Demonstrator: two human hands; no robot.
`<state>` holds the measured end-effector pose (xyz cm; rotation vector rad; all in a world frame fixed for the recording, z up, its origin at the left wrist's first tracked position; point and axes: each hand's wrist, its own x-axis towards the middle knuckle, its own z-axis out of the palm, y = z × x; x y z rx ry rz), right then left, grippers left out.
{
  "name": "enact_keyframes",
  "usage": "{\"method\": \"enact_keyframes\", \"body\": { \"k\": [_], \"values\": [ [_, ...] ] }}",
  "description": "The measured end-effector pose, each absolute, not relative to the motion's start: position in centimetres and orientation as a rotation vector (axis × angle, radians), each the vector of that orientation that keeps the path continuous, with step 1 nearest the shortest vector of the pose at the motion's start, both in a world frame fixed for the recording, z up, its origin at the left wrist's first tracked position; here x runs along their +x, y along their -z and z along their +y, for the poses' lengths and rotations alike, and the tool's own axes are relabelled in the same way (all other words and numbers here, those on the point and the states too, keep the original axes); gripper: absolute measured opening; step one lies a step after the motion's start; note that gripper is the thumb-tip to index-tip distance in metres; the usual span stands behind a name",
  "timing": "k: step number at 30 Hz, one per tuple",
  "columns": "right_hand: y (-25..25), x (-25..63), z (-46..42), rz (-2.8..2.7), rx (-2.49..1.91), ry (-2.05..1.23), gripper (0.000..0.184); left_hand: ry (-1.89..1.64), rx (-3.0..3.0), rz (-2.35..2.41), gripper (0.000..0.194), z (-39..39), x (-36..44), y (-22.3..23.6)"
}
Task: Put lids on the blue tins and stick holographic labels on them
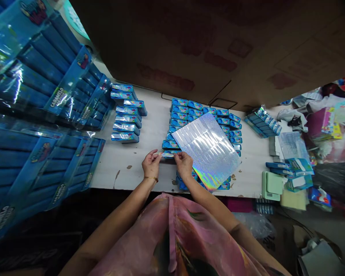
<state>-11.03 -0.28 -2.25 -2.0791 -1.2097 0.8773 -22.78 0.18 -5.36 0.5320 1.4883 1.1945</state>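
Observation:
My left hand [151, 163] and my right hand [184, 163] are close together over the white table [126, 161], both pinching a small blue box [169, 154] between the fingertips. A gold bangle sits on my left wrist. Just right of my right hand lies a shiny holographic sticker sheet [208, 147], resting on a block of several blue boxes [201, 115] laid in rows.
A stack of blue boxes [126, 115] stands at the left of the table. Large wrapped blue packs [40, 96] fill the left side. A big cardboard carton [218, 46] rises behind. More boxes [263, 122], pads and bags clutter the right.

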Motion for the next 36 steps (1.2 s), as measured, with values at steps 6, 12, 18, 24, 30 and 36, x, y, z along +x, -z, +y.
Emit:
{"method": "enact_keyframes", "body": {
  "k": [6, 12, 18, 24, 30, 36],
  "values": [
    [2.2, -10.9, 0.3, -1.437, -2.207, -0.811, 0.018, -1.215, 0.444, 1.485, 0.041, 0.3, -22.4, 5.5],
    [0.8, -10.8, 0.0, -1.877, -2.358, -0.651, 0.024, -1.017, 0.669, 1.634, 0.033, 0.3, -22.8, 7.0],
    [0.1, -8.8, -0.7, -2.499, -2.017, -0.696, 0.041, -0.824, 1.451, 1.689, 0.031, 0.3, -24.5, 5.7],
    [-0.4, 0.1, 6.5, -1.999, -1.959, -0.398, 0.038, -0.789, 1.898, 1.657, 0.034, 7.4, -19.1, 1.4],
    [0.2, 5.5, 14.8, -2.209, -1.813, -0.200, 0.033, -0.507, 2.023, 1.744, 0.027, 14.7, -9.9, 1.3],
    [2.8, 6.8, 16.3, -2.584, -1.651, -0.091, 0.032, -0.623, 1.850, 1.959, 0.011, 15.4, -7.6, 3.0]
  ]
}}
